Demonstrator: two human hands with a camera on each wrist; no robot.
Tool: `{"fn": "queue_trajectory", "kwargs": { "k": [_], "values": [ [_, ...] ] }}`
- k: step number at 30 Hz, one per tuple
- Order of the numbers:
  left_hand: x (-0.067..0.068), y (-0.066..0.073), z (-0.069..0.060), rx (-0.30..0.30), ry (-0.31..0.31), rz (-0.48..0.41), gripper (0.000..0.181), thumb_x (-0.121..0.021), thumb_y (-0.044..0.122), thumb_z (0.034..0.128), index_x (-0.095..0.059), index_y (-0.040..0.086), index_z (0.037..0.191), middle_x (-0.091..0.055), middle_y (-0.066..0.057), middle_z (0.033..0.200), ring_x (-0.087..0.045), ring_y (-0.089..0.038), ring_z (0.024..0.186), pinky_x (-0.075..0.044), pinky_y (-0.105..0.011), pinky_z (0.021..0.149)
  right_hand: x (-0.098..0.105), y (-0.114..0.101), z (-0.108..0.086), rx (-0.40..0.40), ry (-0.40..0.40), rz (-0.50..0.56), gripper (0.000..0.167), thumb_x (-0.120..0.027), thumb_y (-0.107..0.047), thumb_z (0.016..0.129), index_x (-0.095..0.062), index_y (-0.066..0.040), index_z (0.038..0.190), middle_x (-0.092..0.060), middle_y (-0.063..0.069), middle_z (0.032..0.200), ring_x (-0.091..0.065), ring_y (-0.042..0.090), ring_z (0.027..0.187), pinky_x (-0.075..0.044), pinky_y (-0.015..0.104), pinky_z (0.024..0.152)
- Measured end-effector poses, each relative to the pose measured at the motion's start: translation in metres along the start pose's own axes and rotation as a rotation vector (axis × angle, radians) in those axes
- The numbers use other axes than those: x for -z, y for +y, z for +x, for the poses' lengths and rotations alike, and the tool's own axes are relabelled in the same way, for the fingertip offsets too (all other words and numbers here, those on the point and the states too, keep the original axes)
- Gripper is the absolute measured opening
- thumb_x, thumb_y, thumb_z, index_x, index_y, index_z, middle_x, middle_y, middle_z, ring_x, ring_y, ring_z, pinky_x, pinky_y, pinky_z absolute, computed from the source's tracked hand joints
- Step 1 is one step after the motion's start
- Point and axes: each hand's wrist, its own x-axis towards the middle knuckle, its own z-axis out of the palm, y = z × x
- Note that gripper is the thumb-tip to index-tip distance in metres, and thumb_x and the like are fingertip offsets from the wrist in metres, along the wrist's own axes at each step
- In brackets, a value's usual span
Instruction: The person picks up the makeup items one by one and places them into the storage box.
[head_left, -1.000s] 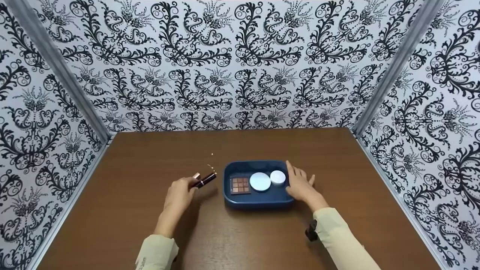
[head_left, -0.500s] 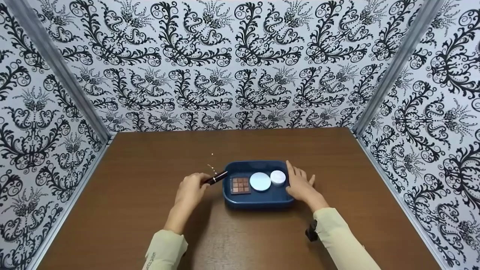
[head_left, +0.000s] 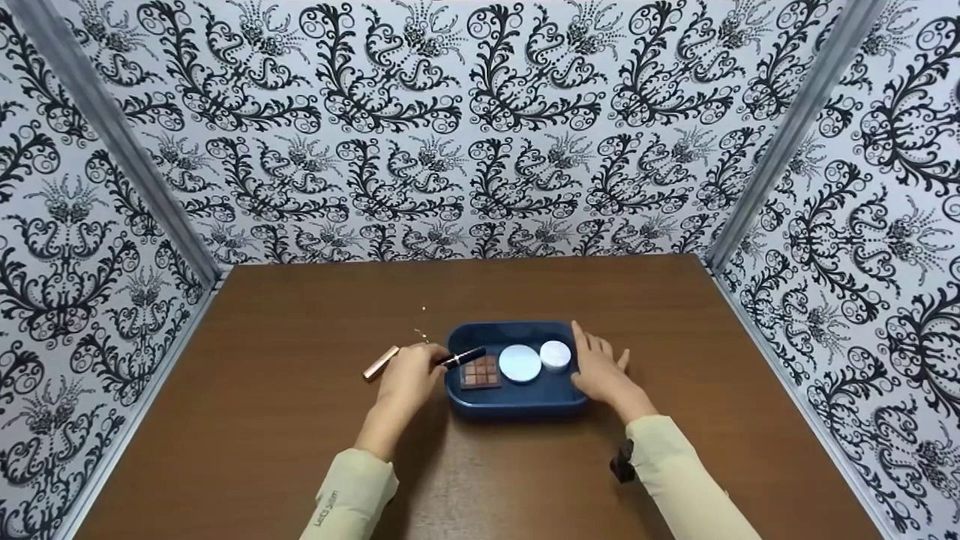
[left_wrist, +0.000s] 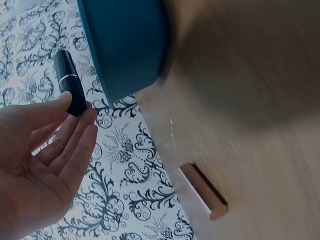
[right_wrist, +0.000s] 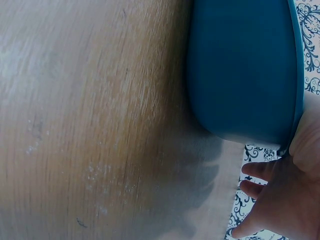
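Note:
My left hand (head_left: 411, 375) pinches one end of a black lipstick tube (left_wrist: 70, 82) with a thin silver band, between thumb and fingertips. In the head view, the lipstick's far end reaches over the left rim of a blue plastic basket (head_left: 517, 409), above a palette of brown shades (head_left: 480, 372). Beside the palette in the basket lie a round pale blue disc (head_left: 520, 364) and a small white lidded jar (head_left: 556, 355). My right hand (head_left: 602, 371) rests on the basket's right rim with its fingers extended.
A rose-gold tube (head_left: 380, 363) lies on the brown wooden table (head_left: 300, 315), left of my left hand. Small shiny marks (head_left: 421, 335) show on the table behind the left hand. Black-and-white patterned walls (head_left: 465, 150) stand behind and at both sides.
My left hand has moved right with the lipstick, from beside the basket to over its left rim. The rose-gold tube behind it has come into fuller view. The right hand stays put.

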Motion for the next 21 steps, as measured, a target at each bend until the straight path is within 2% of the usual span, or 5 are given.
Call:
{"fn": "queue_trajectory", "kwargs": {
  "k": [9,17,21],
  "values": [
    [-0.008,0.017,0.009,-0.047,-0.049,0.059,0.015,-0.075,0.009,0.0851,-0.079,0.015,0.099,-0.078,-0.004,0.096,-0.074,-0.029,0.09,-0.058,-0.048,0.075,0.001,0.0,0.0,0.005,0.005,0.005,0.091,-0.061,-0.009,0.092,-0.002,-0.014,0.161,-0.023,0.026,0.161,-0.015,0.05,0.149,0.003,0.081,0.11],
    [-0.02,0.03,0.014,-0.037,-0.121,0.121,0.017,-0.075,0.009,0.0837,-0.08,0.021,0.094,-0.077,-0.005,0.09,-0.073,-0.032,0.084,-0.057,-0.047,0.071,-0.001,0.001,0.001,0.004,0.011,0.002,0.092,-0.062,-0.01,0.091,-0.003,-0.013,0.161,-0.024,0.026,0.161,-0.016,0.049,0.149,0.002,0.081,0.11],
    [-0.026,0.035,0.016,-0.04,-0.15,0.178,0.012,-0.074,0.009,0.084,-0.079,0.019,0.088,-0.076,-0.009,0.09,-0.072,-0.034,0.082,-0.058,-0.048,0.068,-0.002,0.001,0.002,0.006,0.013,0.004,0.092,-0.062,-0.01,0.09,-0.003,-0.013,0.161,-0.024,0.027,0.161,-0.016,0.049,0.149,0.002,0.081,0.11]
  ]
}}
